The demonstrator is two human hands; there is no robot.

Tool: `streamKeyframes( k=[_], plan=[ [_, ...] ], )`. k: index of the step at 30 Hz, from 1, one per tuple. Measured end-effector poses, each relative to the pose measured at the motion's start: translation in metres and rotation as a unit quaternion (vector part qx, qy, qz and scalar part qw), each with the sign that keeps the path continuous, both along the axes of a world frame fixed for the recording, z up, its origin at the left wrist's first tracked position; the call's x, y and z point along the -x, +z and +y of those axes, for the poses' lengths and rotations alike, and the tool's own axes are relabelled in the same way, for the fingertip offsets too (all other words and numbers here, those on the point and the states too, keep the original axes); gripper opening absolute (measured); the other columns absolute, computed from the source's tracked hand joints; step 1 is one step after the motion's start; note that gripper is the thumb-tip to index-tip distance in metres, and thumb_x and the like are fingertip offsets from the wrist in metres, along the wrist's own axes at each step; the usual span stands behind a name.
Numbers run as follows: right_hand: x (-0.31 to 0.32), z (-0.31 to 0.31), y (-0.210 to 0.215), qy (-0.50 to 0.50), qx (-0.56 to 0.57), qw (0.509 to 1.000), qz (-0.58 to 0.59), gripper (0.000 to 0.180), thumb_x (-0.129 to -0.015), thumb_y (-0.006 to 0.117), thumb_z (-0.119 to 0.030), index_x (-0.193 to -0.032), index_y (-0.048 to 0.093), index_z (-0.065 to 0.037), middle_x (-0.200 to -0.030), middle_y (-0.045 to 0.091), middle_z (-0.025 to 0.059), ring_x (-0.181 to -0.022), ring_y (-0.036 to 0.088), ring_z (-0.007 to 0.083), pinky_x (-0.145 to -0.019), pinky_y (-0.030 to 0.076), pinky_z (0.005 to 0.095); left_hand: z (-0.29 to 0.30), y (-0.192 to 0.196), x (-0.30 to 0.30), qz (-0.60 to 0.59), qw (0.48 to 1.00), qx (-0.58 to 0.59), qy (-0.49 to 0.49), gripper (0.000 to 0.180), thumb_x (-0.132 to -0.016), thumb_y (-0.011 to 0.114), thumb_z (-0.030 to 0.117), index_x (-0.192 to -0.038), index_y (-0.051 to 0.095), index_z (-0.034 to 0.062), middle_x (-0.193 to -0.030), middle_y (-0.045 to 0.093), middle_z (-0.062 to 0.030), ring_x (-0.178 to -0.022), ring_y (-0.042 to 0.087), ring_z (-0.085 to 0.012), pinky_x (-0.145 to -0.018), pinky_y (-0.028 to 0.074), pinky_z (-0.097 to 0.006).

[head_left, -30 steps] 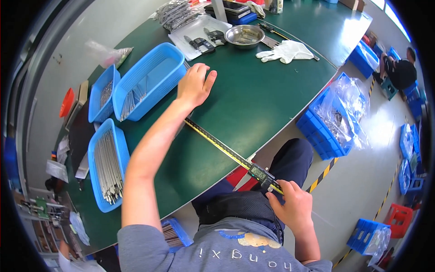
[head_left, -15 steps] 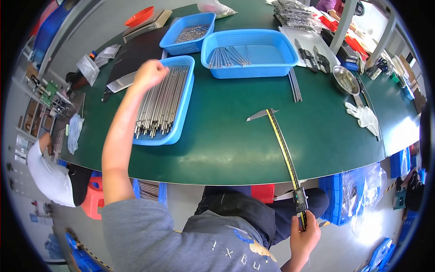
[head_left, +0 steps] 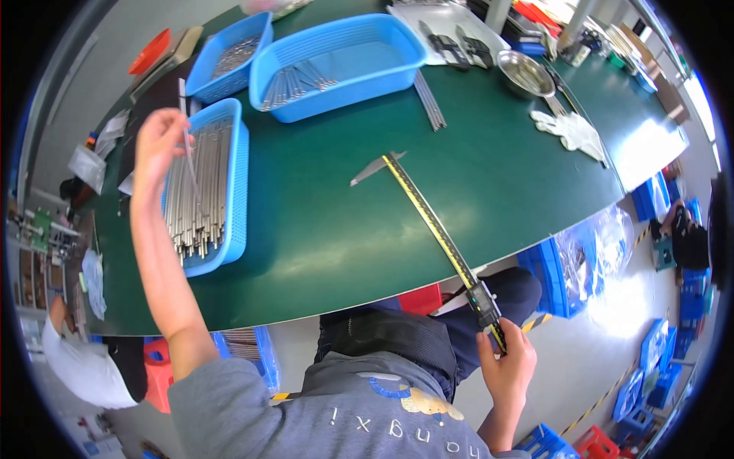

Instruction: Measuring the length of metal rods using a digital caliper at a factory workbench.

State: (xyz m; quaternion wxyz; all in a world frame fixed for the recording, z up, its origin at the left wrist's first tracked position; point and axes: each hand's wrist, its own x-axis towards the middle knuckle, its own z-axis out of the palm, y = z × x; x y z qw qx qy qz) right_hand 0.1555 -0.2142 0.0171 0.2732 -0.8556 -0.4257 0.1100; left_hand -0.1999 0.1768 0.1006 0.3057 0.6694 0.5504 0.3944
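Green table (head_left: 321, 222), wide blue basket (head_left: 348, 98) far, blue rod basket (head_left: 240, 176) left, long caliper (head_left: 436, 229) right.
The right hand (head_left: 508, 358) grips the caliper's near end; the left hand (head_left: 159, 141) pinches one slim rod (head_left: 191, 162) over the rod basket, probably stiff, light and slippery, best held mid-length. Packed rods (head_left: 212, 176) and the basket's walls crowd its lower end; whether it touches them, I cannot tell.
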Motion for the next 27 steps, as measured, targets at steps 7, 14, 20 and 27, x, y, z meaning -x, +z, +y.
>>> streamKeyframes(
  k=[7, 14, 20, 27],
  plan=[
    [-0.003, -0.003, -0.002, 0.0, -0.006, 1.0, 0.005, 0.03, -0.074, 0.074, -0.019, -0.098, 0.063, -0.004, -0.071, 0.059, 0.0084, -0.054, 0.057, 0.0216, -0.051, 0.045, 0.0316, -0.134, 0.031, -0.157, 0.209, 0.858, -0.416, -0.215, 0.02, -0.079, 0.06, -0.003, -0.097, 0.063, 0.0046, -0.089, 0.061, -0.0085, -0.079, 0.061, -0.0225, -0.068, 0.05, -0.031],
    [-0.001, -0.003, 0.0, -0.009, -0.004, 1.0, -0.022, 0.031, -0.073, 0.076, -0.02, -0.097, 0.064, -0.004, -0.073, 0.061, 0.0083, -0.054, 0.057, 0.0193, -0.051, 0.046, 0.0302, -0.174, -0.074, -0.197, 0.071, 0.709, -0.54, -0.448, 0.017, -0.076, 0.064, 0.018, -0.09, 0.057, 0.0095, -0.086, 0.056, -0.003, -0.079, 0.056, -0.0174, -0.068, 0.052, -0.031],
    [-0.003, -0.003, 0.0, -0.012, 0.001, 1.0, -0.024, 0.032, -0.072, 0.076, -0.019, -0.097, 0.064, -0.004, -0.072, 0.061, 0.0088, -0.054, 0.058, 0.019, -0.051, 0.046, 0.0292, -0.177, -0.103, -0.202, 0.057, 0.705, -0.542, -0.453, 0.014, -0.077, 0.064, 0.017, -0.087, 0.056, 0.0103, -0.084, 0.055, -0.001, -0.078, 0.055, -0.0163, -0.067, 0.051, -0.029],
    [-0.005, -0.003, -0.001, -0.013, 0.0, 1.0, -0.023, 0.032, -0.072, 0.077, -0.02, -0.097, 0.064, -0.003, -0.071, 0.06, 0.0088, -0.053, 0.057, 0.0186, -0.051, 0.046, 0.0289, -0.171, -0.109, -0.207, 0.074, 0.709, -0.533, -0.456, 0.014, -0.077, 0.064, 0.018, -0.085, 0.055, 0.0113, -0.085, 0.055, -0.0012, -0.08, 0.055, -0.0169, -0.07, 0.052, -0.033]
  ],
)
